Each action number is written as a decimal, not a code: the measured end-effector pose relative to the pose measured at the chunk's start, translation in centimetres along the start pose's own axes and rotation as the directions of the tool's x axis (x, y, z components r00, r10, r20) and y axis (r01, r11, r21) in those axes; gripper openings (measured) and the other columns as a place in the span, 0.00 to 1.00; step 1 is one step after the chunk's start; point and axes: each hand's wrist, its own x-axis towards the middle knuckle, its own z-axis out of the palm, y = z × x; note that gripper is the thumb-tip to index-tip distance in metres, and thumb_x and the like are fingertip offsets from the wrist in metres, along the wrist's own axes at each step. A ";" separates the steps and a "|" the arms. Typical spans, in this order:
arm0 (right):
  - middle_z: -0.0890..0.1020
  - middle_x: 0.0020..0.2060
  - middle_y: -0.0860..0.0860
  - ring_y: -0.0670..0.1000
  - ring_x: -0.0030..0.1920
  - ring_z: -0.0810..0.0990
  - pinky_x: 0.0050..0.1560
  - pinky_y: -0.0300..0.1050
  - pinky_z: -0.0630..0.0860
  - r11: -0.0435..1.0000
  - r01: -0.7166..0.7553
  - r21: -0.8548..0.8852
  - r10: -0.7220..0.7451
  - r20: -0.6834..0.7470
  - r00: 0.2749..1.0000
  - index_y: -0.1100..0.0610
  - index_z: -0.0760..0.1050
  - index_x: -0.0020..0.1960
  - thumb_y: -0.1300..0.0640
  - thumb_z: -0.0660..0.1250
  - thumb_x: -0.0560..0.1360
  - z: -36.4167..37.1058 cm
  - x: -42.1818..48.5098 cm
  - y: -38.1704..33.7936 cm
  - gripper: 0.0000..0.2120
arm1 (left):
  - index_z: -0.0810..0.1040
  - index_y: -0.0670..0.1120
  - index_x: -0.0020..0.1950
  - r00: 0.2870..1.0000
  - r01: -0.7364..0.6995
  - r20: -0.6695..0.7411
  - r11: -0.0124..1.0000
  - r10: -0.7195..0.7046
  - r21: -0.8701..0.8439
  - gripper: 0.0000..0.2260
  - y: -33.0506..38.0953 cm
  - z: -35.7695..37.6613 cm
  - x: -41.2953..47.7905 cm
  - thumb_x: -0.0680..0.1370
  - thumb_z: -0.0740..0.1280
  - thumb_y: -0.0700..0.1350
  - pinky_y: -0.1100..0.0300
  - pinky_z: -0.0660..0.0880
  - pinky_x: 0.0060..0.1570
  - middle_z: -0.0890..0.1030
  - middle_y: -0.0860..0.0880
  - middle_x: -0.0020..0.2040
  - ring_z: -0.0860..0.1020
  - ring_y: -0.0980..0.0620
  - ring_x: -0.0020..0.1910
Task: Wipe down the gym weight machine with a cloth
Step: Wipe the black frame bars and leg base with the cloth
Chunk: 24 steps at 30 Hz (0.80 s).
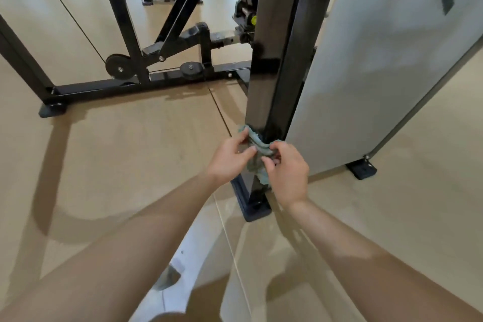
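A blue-green cloth (257, 144) is wrapped around the black post (271, 60) of the weight machine, low down near its foot (257, 210). It is gripped by the left hand (230, 158) and right hand (286, 172), one each side. A grey panel (379, 60) is seen just beside the post.

cloth (257, 145): teal-grey. upright post (274, 60): glossy black. base frame (136, 86): black. side panel (379, 60): pale grey, dark zigzag mark. knob (253, 19): yellow-green. floor (130, 151): tan, glossy.
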 end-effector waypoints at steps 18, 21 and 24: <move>0.73 0.64 0.58 0.60 0.61 0.79 0.48 0.47 0.82 0.086 -0.759 0.646 0.776 0.434 0.457 0.53 0.69 0.53 0.79 0.61 0.75 12.1 -7.4 6.7 0.21 | 0.70 0.43 0.74 0.892 0.385 0.272 0.922 -0.362 -0.037 0.25 -15.8 5.6 2.4 0.79 0.59 0.26 0.70 0.77 0.52 0.79 0.49 0.63 0.78 0.53 0.59; 0.73 0.64 0.58 0.59 0.59 0.79 0.53 0.54 0.80 0.003 -0.779 0.627 0.789 0.477 0.387 0.55 0.69 0.57 0.80 0.60 0.75 13.0 -8.1 7.1 0.22 | 0.68 0.51 0.69 0.877 0.431 0.277 0.897 -0.392 -0.095 0.26 -16.0 6.0 2.3 0.78 0.58 0.25 0.71 0.76 0.42 0.78 0.53 0.57 0.77 0.56 0.51; 0.75 0.65 0.58 0.58 0.58 0.79 0.56 0.61 0.78 -0.124 -0.791 0.599 0.753 0.576 0.318 0.55 0.67 0.64 0.81 0.57 0.75 13.6 -8.7 7.5 0.26 | 0.60 0.50 0.81 0.840 0.500 0.324 0.853 -0.436 -0.150 0.34 -17.0 6.5 2.4 0.78 0.61 0.28 0.54 0.80 0.56 0.75 0.46 0.71 0.79 0.47 0.63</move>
